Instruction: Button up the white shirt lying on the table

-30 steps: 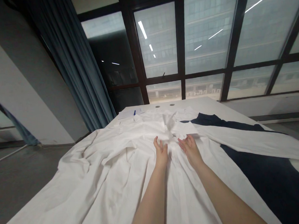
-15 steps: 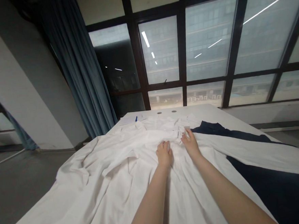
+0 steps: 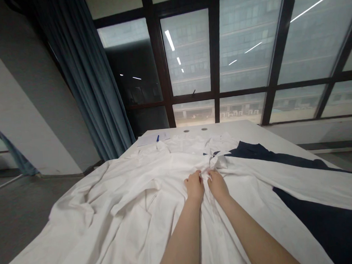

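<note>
A white button-front shirt (image 3: 123, 204) lies spread and wrinkled over the table, its collar end towards the far side. My left hand (image 3: 194, 186) and my right hand (image 3: 217, 184) sit close together at its middle, both closed on the front edge of the cloth. A row of small buttons runs down the placket (image 3: 217, 221) below them. Fabric bunches up beyond my fingers. A long white sleeve (image 3: 300, 183) stretches off to the right.
Dark navy cloth (image 3: 324, 226) shows under and beside the shirt on the right. At the far end of the white table (image 3: 233, 129) lie a sheet of paper (image 3: 148, 140) and a blue pen (image 3: 157, 138). A grey floor (image 3: 18, 207) lies left of the table.
My hands have gone from open and apart, with cloth flung up in the air, to closed together on the shirt front. The lifted cloth has settled onto the table.
</note>
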Tool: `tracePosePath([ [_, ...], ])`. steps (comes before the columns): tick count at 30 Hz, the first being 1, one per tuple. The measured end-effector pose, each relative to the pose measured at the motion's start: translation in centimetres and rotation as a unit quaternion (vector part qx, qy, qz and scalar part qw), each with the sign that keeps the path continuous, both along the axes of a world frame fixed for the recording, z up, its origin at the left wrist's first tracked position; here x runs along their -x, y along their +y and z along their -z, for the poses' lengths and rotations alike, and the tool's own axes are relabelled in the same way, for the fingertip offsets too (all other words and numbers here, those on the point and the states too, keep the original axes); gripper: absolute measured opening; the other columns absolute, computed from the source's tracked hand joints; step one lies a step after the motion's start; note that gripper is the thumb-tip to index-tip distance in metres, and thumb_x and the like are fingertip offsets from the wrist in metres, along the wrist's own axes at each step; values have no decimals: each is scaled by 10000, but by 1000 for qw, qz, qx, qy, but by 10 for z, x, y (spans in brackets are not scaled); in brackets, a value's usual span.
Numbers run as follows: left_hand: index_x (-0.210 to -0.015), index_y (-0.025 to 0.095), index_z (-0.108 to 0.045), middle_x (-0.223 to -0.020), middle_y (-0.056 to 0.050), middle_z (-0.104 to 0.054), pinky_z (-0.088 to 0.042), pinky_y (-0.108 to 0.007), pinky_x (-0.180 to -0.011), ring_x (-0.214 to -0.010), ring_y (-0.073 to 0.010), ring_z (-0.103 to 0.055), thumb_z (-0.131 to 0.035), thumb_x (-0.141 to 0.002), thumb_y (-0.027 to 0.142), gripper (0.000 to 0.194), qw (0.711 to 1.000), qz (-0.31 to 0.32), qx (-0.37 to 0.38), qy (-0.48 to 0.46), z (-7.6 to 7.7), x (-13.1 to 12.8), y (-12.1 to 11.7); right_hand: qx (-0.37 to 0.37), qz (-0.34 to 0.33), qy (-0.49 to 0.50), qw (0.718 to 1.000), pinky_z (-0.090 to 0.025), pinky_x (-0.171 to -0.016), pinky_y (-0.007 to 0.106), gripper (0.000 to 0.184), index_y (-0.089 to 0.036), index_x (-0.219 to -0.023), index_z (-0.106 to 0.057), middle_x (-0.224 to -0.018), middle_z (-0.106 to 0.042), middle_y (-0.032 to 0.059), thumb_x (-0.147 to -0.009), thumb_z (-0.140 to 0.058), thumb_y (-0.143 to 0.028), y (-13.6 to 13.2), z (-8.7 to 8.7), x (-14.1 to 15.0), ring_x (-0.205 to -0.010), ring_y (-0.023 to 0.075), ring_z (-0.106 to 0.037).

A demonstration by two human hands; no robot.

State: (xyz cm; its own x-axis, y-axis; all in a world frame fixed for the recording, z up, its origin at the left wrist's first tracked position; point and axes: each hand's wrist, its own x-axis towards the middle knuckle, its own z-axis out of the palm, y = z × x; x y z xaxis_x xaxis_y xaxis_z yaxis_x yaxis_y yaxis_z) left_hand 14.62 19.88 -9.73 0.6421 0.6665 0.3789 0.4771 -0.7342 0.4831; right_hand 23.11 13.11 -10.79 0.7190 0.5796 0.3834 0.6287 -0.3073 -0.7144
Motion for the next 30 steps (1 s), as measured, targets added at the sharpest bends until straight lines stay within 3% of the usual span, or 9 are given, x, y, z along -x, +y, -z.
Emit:
tracePosePath([
  [6,-946,148,-508,-928,-75,-559,-363,-304,-788,-897,-176,-496,-468,-746,237,222,990,26,29,-138,-16,1,-18,-38,-33,68,996,-403,-660,267,224,-167,-765,-555,-744,-595,45,-695,-344,-186,-20,-13,-6,-700,166,-540],
  [13,-794,215,-570,-868,-12,-593,-351,-312,-774,-888,-174,-495,-510,-731,248,93,989,75,45,-121,-27,27,-52,-77,-97,93,988,-370,-535,246,223,-183,-725,-548,-581,-530,-18,-728,-385,-334,-66,-27,22,-551,140,-484],
  [19,-756,205,-574,-770,-2,-602,-356,-304,-739,-792,-156,-510,-510,-725,206,71,989,73,31,-125,-17,48,-68,-124,-141,139,972,-406,-637,279,245,-164,-713,-600,-706,-606,42,-714,-442,-351,-79,-14,29,-670,167,-530],
  [26,-734,171,-557,-751,-25,-579,-398,-282,-716,-757,-150,-516,-440,-751,175,118,975,79,77,-191,-8,42,-63,-154,-137,251,946,-410,-624,284,232,-150,-676,-627,-644,-604,28,-654,-529,-359,-75,-11,25,-623,155,-530],
  [30,-735,173,-560,-752,-21,-583,-409,-280,-720,-757,-146,-527,-455,-743,169,106,969,100,101,-201,-8,39,-63,-168,-164,316,919,-415,-650,287,260,-156,-760,-643,-671,-621,22,-637,-571,-374,-75,-9,24,-653,153,-546],
])
